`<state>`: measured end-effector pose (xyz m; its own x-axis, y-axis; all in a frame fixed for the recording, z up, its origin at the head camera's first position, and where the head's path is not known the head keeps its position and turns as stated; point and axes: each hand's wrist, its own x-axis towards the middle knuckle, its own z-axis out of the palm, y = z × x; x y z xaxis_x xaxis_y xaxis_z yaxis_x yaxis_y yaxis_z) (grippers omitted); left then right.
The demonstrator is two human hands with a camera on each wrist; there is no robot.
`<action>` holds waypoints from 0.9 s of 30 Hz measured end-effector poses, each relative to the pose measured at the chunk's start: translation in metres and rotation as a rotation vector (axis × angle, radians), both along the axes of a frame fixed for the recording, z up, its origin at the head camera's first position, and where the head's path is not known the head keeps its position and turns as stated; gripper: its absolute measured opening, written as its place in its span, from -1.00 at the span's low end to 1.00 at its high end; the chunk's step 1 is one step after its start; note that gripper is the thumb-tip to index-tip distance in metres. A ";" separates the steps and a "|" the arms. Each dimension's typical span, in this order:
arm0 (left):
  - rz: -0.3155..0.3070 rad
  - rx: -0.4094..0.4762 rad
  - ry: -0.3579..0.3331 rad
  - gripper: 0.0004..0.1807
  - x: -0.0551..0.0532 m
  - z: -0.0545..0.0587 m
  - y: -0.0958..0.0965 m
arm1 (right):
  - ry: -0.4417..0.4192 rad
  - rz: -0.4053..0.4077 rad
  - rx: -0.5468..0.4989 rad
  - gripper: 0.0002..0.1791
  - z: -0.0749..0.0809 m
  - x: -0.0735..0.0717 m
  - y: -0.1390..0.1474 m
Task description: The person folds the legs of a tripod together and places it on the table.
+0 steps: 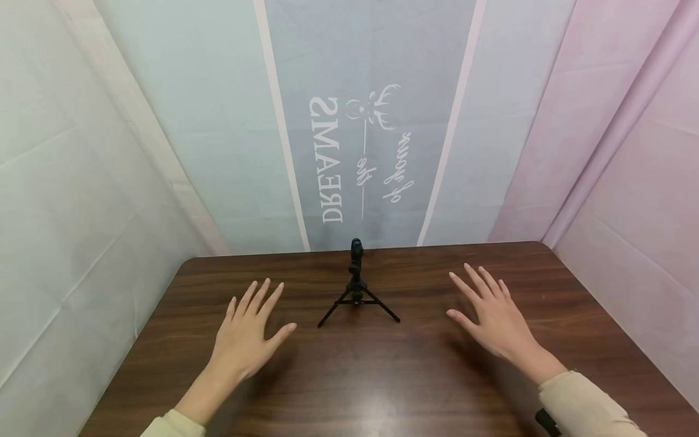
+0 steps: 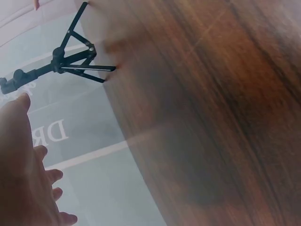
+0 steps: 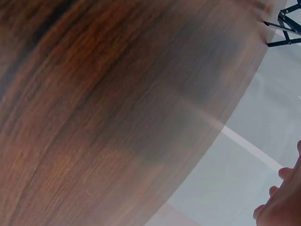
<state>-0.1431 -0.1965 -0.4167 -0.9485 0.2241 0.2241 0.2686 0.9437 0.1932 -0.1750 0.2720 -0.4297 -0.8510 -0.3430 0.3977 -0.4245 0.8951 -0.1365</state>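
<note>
The tripod point(image 1: 356, 283) is supported upright on the bench point(image 1: 377, 370) by legs point(image 1: 334, 308) splayed, presumably for balance, between the left hand point(image 1: 244, 342) and right hand point(image 1: 498, 325), both with fingers point(image 1: 271, 301) spread and nothing gripped.

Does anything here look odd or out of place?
Yes: the white "DREAMS" lettering on the cloth backdrop behind the table runs sideways and looks mirrored, as if hung turned and back to front. Otherwise nothing stands out: the black tripod stands upright, and no spill or damage shows.
</note>
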 end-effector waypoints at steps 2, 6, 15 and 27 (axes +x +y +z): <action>-0.007 0.004 0.003 -0.11 0.000 0.002 0.001 | 0.001 0.013 0.003 -0.17 0.000 0.000 -0.002; -0.027 0.009 0.009 -0.11 -0.001 0.004 0.003 | 0.008 0.033 -0.010 -0.18 -0.001 0.001 -0.006; -0.056 0.030 0.066 -0.13 -0.001 0.005 0.008 | -0.007 0.070 -0.034 -0.18 -0.001 0.003 -0.016; -0.043 0.081 0.073 -0.14 -0.005 0.007 0.010 | 0.002 0.086 -0.046 -0.16 -0.003 0.001 -0.028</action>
